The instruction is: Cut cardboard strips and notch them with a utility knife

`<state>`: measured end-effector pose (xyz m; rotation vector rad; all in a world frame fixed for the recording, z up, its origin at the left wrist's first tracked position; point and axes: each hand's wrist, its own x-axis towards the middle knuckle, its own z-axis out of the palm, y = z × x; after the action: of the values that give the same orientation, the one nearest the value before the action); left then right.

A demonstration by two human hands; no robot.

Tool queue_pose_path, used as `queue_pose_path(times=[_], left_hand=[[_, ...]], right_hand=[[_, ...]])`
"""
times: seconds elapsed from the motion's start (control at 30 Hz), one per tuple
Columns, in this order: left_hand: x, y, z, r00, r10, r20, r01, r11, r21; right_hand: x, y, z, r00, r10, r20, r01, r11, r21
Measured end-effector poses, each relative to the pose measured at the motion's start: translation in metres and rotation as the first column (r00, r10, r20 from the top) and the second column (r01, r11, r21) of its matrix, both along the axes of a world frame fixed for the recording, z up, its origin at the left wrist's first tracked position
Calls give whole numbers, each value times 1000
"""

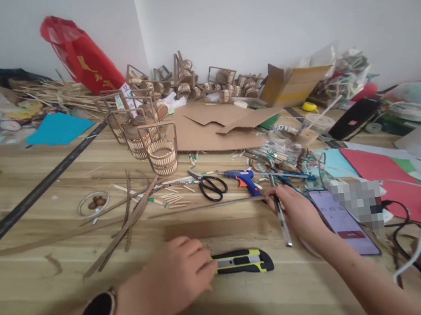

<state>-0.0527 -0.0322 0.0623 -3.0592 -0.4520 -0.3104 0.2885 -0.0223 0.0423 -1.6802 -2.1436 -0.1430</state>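
Baskets look finished while strips and sticks lie loose on the desk — right grip closed around a slim silvery tool, left grip at the utility knife, hold unclear.

A red bag with gold characters leans at the far left; a blue sheet lies nearer, to its left. A dark strip runs slantwise along the left side. At the far right, an open carton sits before the pale wall, a small yellow thing just beside it. Nearer stand a cup with a stick in it and, to the right, a black cylinder. A red sheet lies farther right, and near it a lit phone and a white cable.
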Motion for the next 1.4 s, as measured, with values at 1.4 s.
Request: queue_pose_path(times=[1.4], left_hand=[[6, 20, -29, 877, 401, 264, -410, 912, -25]], right_hand=[[-80, -60, -3, 591, -400, -701, -536, 455, -711]])
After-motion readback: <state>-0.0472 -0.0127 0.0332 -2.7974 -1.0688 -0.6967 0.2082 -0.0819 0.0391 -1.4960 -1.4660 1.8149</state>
